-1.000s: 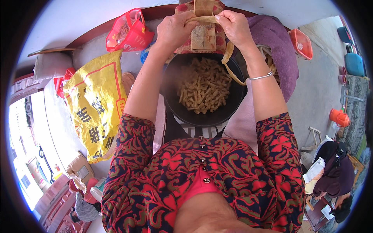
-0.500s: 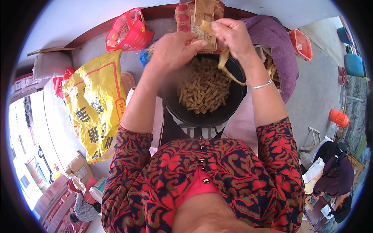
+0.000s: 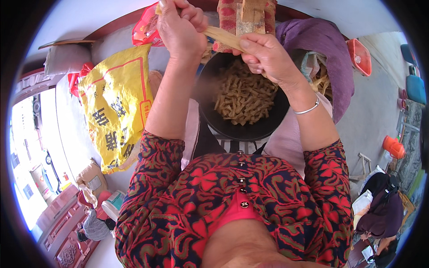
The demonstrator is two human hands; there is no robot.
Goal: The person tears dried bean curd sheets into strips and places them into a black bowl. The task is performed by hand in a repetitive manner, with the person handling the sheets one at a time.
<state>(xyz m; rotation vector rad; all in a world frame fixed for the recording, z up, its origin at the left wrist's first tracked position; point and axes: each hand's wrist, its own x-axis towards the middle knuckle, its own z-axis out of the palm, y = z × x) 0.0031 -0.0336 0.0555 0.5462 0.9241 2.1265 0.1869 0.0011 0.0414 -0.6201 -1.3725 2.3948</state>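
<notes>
Head view shows both hands raised over a black bowl (image 3: 243, 129) heaped with short tan cut strips (image 3: 243, 96). Left hand (image 3: 178, 29) is closed in a fist around one end of a long tan strip (image 3: 223, 36); right hand (image 3: 263, 56) pinches the other end between thumb and fingers, so the strip spans between them just above the bowl's far rim. A silver bangle (image 3: 308, 108) circles the right wrist. A yellow printed sack (image 3: 114, 107) lies to the left, a purple cloth (image 3: 321, 49) to the right, and a red plastic bag (image 3: 145, 29) behind the left hand.
</notes>
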